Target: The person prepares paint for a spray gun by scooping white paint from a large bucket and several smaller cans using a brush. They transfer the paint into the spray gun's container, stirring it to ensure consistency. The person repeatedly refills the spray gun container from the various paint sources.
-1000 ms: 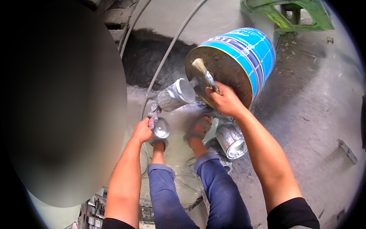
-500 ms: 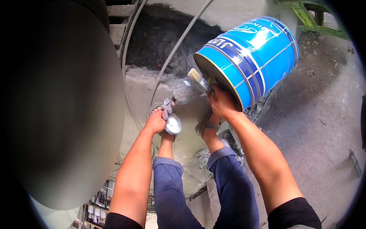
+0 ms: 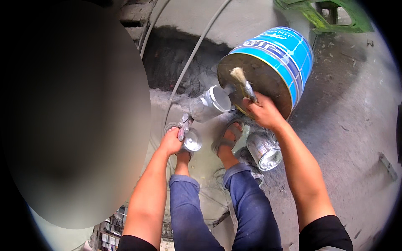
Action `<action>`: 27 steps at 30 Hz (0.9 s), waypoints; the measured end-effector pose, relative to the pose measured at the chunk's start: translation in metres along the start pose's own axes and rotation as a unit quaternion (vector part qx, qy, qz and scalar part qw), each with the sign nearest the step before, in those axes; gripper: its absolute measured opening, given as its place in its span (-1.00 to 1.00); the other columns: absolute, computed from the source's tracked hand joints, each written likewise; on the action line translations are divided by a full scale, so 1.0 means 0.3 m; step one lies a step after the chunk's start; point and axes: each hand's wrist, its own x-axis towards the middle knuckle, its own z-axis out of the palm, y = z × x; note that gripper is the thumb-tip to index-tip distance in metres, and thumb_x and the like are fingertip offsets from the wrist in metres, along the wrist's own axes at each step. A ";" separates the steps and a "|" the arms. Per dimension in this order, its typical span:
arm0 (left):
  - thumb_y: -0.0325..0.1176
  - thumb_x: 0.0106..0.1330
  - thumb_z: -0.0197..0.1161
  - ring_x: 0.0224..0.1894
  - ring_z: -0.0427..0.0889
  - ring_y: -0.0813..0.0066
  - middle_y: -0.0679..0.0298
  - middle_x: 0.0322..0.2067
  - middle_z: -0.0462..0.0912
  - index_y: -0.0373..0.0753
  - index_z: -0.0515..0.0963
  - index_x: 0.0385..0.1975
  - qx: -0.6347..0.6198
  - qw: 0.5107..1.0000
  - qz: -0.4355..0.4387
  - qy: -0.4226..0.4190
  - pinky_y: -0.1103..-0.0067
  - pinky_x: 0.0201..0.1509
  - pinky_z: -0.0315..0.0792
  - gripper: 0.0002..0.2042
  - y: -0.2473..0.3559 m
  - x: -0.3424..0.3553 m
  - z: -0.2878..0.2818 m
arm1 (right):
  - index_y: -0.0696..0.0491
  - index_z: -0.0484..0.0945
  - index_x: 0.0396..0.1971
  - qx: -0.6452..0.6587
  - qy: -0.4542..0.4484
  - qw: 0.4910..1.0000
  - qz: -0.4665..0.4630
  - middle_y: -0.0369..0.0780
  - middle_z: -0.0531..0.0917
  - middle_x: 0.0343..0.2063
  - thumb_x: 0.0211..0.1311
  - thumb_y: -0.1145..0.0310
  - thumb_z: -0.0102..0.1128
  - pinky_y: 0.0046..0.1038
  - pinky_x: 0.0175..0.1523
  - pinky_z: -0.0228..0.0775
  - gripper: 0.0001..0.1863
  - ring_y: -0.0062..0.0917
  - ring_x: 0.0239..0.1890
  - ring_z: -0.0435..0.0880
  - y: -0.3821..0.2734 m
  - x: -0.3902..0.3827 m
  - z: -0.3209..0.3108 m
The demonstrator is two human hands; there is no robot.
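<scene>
My left hand [image 3: 171,141] is closed round a silver-smeared, pinkish tool [image 3: 184,126] that looks like a spray gun. Beside it is a round silver piece [image 3: 192,141]; I cannot tell whether the two are joined. Just beyond the tool is a tilted, silver-stained cup [image 3: 206,106] with a pale rim. A paintbrush [image 3: 248,88] with light bristles is gripped in my right hand [image 3: 264,109], bristles pointing up and left. Behind the brush is a blue drum [image 3: 279,52], its dark flat end towards me.
Silver-coated cans [image 3: 264,148] stand by my right foot. A grey hose [image 3: 194,52] runs across a rubble-filled hollow [image 3: 176,62]. A green frame [image 3: 322,16] is at the far right. A large blurred dark shape [image 3: 75,125] blocks the left side. My sandalled feet are between my arms.
The paintbrush and my right hand have moved right and slightly down, now in front of the drum's flat end. The cup's round rim and the cans now show. My left hand keeps its grip.
</scene>
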 end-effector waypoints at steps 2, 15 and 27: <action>-0.24 0.19 0.15 -0.07 0.54 -0.03 -0.03 -0.20 0.59 -0.19 0.54 -0.17 0.011 1.000 0.010 -0.008 0.23 0.01 0.41 -0.74 0.049 -0.007 -0.006 | 0.13 0.49 -0.31 0.034 -0.010 0.999 0.006 -0.39 0.46 -0.57 0.31 0.30 0.10 -0.54 -0.37 0.27 -0.81 -0.71 -0.48 0.38 -0.040 -0.020 -0.104; -0.38 0.23 0.28 -0.30 0.59 0.32 0.15 -0.34 0.63 -0.24 0.50 -0.10 -0.100 0.989 0.110 0.004 0.43 -0.16 0.46 -0.74 0.390 -0.148 -0.089 | 0.00 0.40 -0.50 0.028 0.085 0.996 0.007 -0.40 0.43 -0.63 0.32 0.23 0.12 -0.60 -0.48 0.13 -0.76 -0.72 -0.59 0.33 -0.138 -0.045 -0.727; -0.42 0.18 0.27 -0.25 0.63 0.10 0.07 -0.31 0.65 -0.26 0.50 -0.14 -0.120 0.983 0.132 0.051 0.38 -0.15 0.48 -0.75 0.479 -0.226 -0.167 | 0.12 0.46 -0.44 -0.195 0.262 0.945 -0.006 -0.28 0.53 -0.62 0.33 0.13 0.07 -0.45 -0.34 0.29 -0.66 -0.59 -0.51 0.47 0.105 0.084 -1.084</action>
